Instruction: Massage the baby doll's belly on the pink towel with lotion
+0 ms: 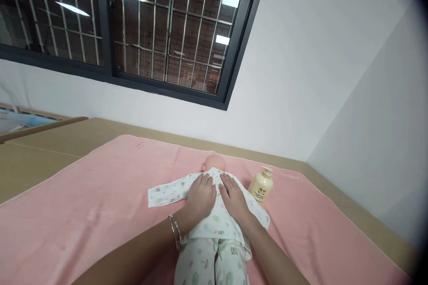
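Observation:
A baby doll (214, 163) lies stretched out on a pink blanket, its head toward the wall. It wears a white printed long-sleeved top (217, 220) and matching trousers (197, 260). My left hand (201, 196) rests flat on the left side of the doll's upper body, fingers stretched out. On the right side of the upper body lies my right hand (232, 196), also flat with its fingers extended. Neither hand grips anything. One sleeve spreads out to the left; the other slants down to the right, partly behind my right forearm. The doll's face does not show.
A pale yellow pump bottle (261, 185) stands on the pink blanket (110, 196) just right of the doll. The blanket covers a tan surface (50, 142) that meets a white wall (284, 75). Above is a dark-framed window (167, 22) with metal bars.

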{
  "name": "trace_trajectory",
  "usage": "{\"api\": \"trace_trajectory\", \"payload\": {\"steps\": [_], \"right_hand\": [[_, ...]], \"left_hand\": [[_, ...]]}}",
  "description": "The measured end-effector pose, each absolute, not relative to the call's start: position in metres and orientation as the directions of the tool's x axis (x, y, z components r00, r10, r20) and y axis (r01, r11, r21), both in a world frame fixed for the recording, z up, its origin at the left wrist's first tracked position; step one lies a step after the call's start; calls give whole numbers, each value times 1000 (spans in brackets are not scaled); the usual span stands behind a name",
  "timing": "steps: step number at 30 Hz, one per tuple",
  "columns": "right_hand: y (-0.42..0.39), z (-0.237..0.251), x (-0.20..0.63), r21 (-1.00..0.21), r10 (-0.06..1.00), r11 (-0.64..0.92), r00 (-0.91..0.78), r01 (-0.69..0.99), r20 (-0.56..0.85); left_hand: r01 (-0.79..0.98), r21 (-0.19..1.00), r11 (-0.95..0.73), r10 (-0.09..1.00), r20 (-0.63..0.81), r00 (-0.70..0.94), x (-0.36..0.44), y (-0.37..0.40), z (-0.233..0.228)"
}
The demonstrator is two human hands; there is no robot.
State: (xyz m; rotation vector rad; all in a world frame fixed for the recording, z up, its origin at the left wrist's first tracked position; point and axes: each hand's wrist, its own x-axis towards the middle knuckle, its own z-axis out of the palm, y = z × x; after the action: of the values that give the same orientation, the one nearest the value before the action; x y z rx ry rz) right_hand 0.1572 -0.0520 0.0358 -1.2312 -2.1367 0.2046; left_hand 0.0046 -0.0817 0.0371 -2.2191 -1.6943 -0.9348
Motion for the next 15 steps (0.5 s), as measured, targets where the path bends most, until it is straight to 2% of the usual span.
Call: {"api": "trace_trajectory", "payload": {"steps": [5, 10, 12, 15], "right_hand": [[-73, 48, 145, -404, 863, 440, -254, 802, 437], [-90, 52, 133, -300, 856, 408, -246, 862, 456], [-88, 50, 134, -315, 857, 411, -245, 855, 453], [-77, 46, 140, -388, 873, 411, -235, 825, 427]], "left_hand": [[925, 216, -312, 838, 521, 161, -4, -71, 42], [889, 334, -314, 894, 418, 159, -17, -52, 38], [880, 353, -316, 899, 407, 160, -18, -49, 34], [901, 321, -291, 886, 445, 128, -11, -55, 32]]}}
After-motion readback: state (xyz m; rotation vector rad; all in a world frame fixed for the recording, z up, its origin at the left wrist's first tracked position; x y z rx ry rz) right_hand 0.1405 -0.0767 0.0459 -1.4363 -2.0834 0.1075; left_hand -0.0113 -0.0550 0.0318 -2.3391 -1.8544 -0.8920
